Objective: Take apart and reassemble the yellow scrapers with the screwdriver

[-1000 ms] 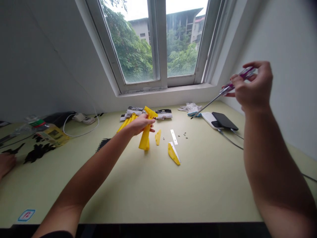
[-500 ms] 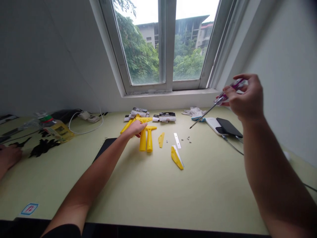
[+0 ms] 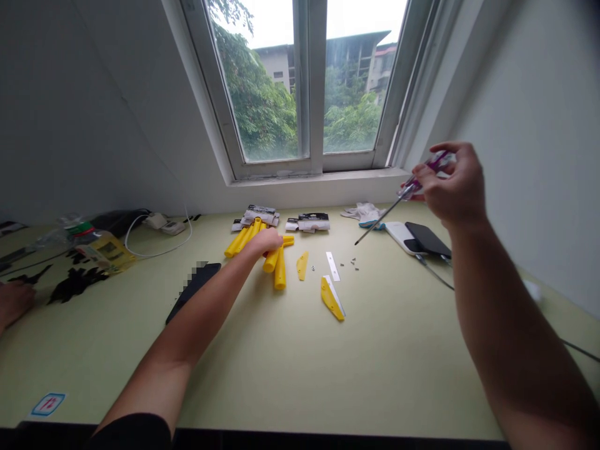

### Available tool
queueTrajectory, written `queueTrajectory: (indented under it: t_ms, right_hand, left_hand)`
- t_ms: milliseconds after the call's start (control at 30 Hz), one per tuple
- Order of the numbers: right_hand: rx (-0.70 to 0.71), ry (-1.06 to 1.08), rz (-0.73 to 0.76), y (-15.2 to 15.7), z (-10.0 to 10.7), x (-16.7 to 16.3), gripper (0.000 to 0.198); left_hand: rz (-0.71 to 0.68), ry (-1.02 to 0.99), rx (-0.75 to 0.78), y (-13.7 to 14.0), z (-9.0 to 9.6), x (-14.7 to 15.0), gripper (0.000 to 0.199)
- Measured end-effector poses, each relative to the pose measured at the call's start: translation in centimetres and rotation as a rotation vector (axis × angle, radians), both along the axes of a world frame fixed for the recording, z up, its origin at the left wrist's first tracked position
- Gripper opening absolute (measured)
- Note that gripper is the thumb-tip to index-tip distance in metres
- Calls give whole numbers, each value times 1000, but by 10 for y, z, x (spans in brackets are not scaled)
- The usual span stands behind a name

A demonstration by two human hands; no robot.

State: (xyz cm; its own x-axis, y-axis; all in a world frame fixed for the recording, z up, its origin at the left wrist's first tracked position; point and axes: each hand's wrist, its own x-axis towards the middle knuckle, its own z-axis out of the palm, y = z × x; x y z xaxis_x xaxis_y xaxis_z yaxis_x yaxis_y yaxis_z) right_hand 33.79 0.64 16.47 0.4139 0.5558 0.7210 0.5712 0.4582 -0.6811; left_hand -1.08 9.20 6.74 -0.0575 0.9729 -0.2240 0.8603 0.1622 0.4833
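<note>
Head view: left fingers [image 3: 278, 241] wrap a yellow scraper handle [image 3: 270, 263]; right fingers [image 3: 452, 147] hold a screwdriver [image 3: 407, 189] raised, seemingly to leave loose screws [image 3: 352, 262] undisturbed.

- Through the window [image 3: 317, 94], whose sky [image 3: 356, 15] is blown white, daylight is admitted.
- The wall [image 3: 84, 125] beyond the desk's [image 3: 365, 369] far edge, at left, is dimly lit.
- Faint, soft shadow is cast below the yellow handles [image 3: 280, 275].
- Wide-angle stretching is seen toward the near corners.
- Beside the black pad [image 3: 194, 290], pixel blocks are shown.
</note>
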Motion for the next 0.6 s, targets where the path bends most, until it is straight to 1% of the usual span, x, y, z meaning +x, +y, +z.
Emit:
queueTrajectory:
  t_ms: [133,367,467,600]
  right_hand:
    - [-13,27,-11,-3,4,-5,40]
    - [-20,38,-7,-1,3,-4,41]
    - [-19,27,-14,0,2,-3,42]
    - [-23,19,-15,1,2,-3,41]
  left_hand:
    - [-1,-15,9,-1,-3,1,33]
    - [-20,-29,-18,-7,1,-6,42]
    - [-14,-30,-33,-12,2,-11,43]
    - [-21,-33,-30,-18,0,-19,37]
